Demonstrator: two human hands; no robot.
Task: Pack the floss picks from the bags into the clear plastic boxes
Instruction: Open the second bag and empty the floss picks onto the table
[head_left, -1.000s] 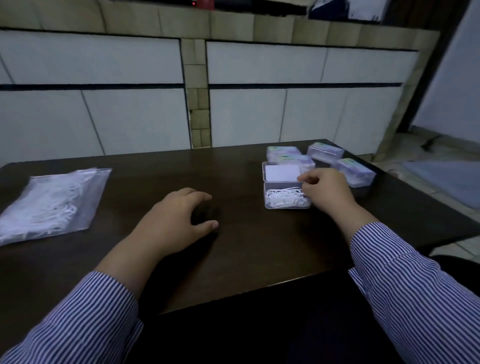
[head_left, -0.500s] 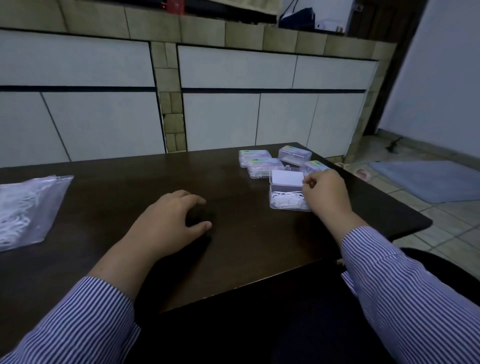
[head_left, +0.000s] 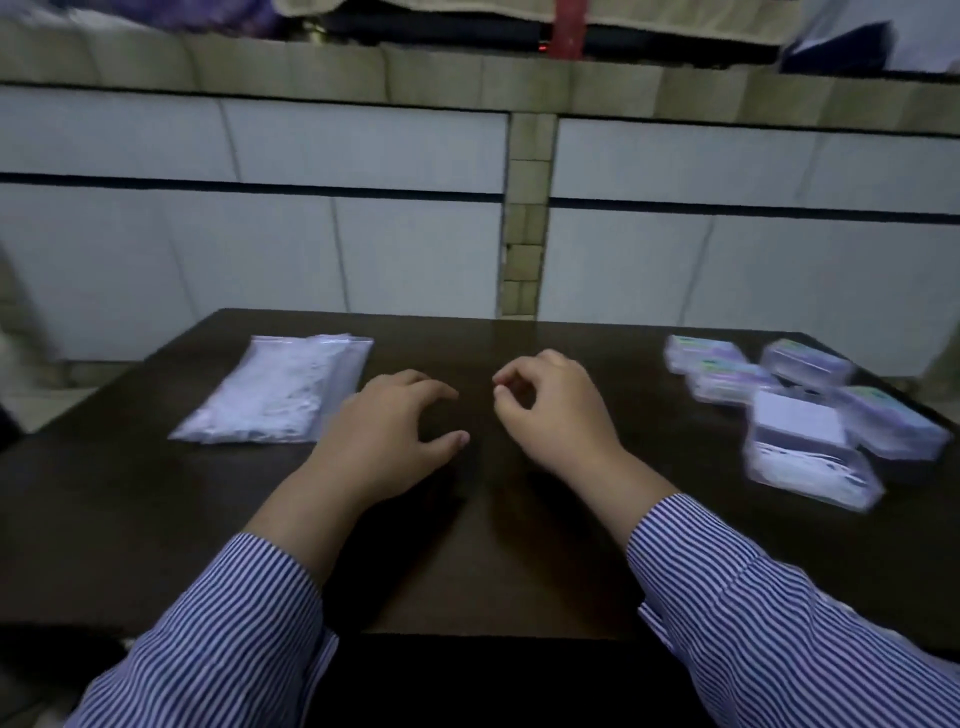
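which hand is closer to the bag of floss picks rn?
Left. The left hand rests on the table just right of the bag of floss picks, nearly at its edge. The right hand is farther right, beyond the left hand, loosely curled and holding nothing visible.

Both forearms reach forward side by side in blue-and-white striped sleeves, cuffs at the wrists. The left hand (head_left: 387, 434) lies palm down, fingers loosely curled, thumb out to the side. The right hand (head_left: 553, 410) is raised slightly, fingers curled, thumb and forefinger tips nearly meeting
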